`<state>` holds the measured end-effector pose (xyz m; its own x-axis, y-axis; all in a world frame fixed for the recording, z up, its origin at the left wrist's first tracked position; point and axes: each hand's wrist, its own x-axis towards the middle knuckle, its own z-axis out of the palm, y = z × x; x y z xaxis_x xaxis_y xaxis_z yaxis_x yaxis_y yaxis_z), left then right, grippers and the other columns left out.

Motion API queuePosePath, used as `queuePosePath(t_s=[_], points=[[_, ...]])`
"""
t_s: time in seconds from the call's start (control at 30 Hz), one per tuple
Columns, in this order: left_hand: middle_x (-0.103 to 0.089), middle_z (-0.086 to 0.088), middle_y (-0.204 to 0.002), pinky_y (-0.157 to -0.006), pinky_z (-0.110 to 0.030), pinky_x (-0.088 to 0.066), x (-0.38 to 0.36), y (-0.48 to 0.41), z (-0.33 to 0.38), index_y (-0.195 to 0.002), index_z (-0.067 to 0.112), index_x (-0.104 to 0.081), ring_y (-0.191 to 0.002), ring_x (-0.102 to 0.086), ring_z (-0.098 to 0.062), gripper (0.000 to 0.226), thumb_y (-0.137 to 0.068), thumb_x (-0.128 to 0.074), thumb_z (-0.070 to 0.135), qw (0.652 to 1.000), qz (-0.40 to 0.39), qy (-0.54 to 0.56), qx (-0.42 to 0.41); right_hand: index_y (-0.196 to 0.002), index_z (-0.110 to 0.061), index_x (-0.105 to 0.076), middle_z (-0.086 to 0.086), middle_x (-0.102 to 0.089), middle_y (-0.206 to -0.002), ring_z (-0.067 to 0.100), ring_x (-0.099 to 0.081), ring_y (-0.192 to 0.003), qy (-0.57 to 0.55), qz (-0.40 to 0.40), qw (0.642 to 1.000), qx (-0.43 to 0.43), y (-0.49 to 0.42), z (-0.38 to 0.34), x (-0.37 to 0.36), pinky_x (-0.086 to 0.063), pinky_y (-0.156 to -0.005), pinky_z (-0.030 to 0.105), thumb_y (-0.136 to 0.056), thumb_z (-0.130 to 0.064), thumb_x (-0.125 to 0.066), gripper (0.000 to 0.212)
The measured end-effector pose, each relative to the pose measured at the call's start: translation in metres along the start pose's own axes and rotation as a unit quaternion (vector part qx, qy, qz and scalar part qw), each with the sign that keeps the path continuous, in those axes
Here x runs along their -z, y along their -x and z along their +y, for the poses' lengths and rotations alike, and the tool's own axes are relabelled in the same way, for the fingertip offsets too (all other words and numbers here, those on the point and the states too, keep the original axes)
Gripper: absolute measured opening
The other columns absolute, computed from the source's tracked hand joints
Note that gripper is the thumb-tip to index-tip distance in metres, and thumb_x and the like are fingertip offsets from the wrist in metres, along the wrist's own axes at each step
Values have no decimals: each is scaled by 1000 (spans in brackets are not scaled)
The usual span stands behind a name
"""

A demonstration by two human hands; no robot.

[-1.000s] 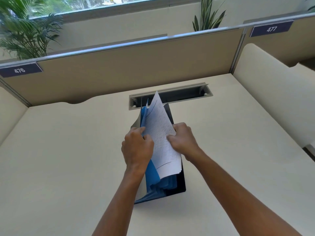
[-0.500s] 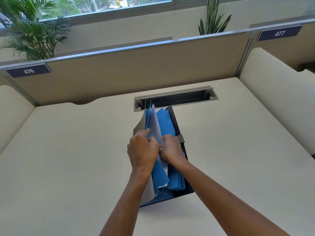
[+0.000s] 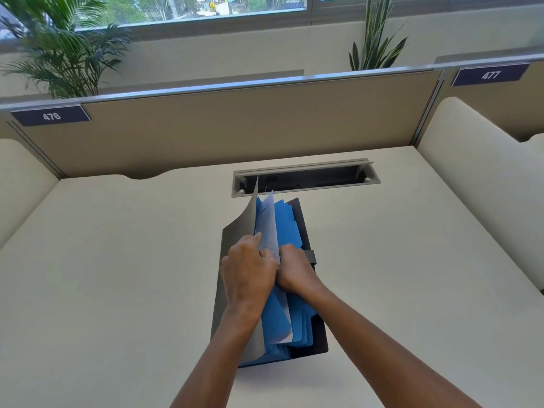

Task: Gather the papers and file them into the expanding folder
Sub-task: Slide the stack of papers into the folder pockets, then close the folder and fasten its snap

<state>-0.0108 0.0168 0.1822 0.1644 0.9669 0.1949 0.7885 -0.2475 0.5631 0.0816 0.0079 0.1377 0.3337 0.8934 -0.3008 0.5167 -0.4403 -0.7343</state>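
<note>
Head view: papers (image 3: 268, 228) inside expanding folder (image 3: 306, 231), among blue dividers (image 3: 290, 223).

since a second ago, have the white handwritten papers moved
Yes: the white handwritten papers have gone down between the blue dividers of the black expanding folder on the desk.

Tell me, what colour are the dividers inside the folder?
Blue; the dividers show best in the head view, the only one.

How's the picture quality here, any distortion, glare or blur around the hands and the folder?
Head view: wide-angle bending curves the grey partition rail; soft daylight, no glare; faint shadow beside the black expanding folder with blue dividers; left hand, right hand and white paper sheets slightly soft.
</note>
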Motion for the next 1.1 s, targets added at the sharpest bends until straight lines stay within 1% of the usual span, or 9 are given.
queuePosePath(t_s=[0.1,0.17,0.33,0.47,0.63,0.7,0.83,0.97,1.1], points=[[-72,-9,-106,-72,-34,-52,-2,0,0,-116,10,-67,-86,-69,-28,31,-87,-58,13,1000,-11,-12,-9,-80,-8,-54,8,-60,-77,22,-56,-68,10,31,999,30,1,5,12,-46,-62,38,-99,-40,-48,38],[-71,-7,-112,-70,-29,-52,-5,0,-1,-120,10,-65,-87,-69,-26,34,-88,-58,14,1000,-11,-12,-13,-77,-10,-53,10,-60,-76,25,-60,-69,13,57,997,45,1,10,21,-53,-64,41,-101,-37,-45,38],[-67,-2,-117,-64,-22,-51,-14,-1,-4,-123,10,-63,-83,-68,-23,35,-90,-58,18,1000,-25,-15,-9,-110,-8,-64,11,-70,-93,26,-70,-73,56,80,994,55,6,34,38,-61,-65,42,-97,-13,-53,18],[-66,-2,-120,-66,-24,-56,-23,-1,-4,-123,11,-64,-82,-69,-22,35,-89,-56,17,999,-37,-11,-17,-114,-18,-55,-2,-62,-96,13,-59,-72,108,145,983,47,10,59,34,-42,-56,23,-88,-19,-68,30],[-66,0,-120,-60,-23,-52,-39,2,-6,-119,12,-64,-80,-70,-23,30,-92,-52,18,996,-70,-42,-45,-129,-18,-46,5,-46,-121,20,-58,-68,105,196,975,-32,7,100,22,-45,-61,31,-84,-26,-73,53],[-66,-1,-118,-64,-29,-57,-47,6,-5,-116,12,-65,-82,-70,-26,29,-92,-51,17,992,-86,-66,-62,-131,-15,-47,8,-45,-126,23,-60,-80,91,176,977,-75,4,113,20,-45,-68,31,-86,-29,-72,53],[-69,-2,-96,-55,-35,-58,-68,16,-7,-97,13,-70,-66,-69,-26,19,-86,-55,13,978,-135,-130,-95,-100,-8,-68,10,-71,-97,21,-61,-78,24,111,989,-99,-2,128,15,-47,-66,29,-89,-22,-68,17],[-66,-3,-73,-40,-30,-49,-92,25,-10,-77,14,-70,-51,-64,-25,10,-69,-70,8,948,-190,-212,-141,-80,-5,-69,12,-70,-69,27,-68,-59,-63,105,987,-108,-6,130,11,-60,-58,42,-89,-9,-64,11],[-68,-10,-82,-39,-32,-49,-113,33,-21,-92,12,-70,-55,-64,-28,25,-68,-72,13,937,-197,-241,-158,-78,-2,-69,14,-70,-66,23,-68,-52,-92,106,985,-105,-8,124,11,-57,-48,30,-89,-4,-62,13]])
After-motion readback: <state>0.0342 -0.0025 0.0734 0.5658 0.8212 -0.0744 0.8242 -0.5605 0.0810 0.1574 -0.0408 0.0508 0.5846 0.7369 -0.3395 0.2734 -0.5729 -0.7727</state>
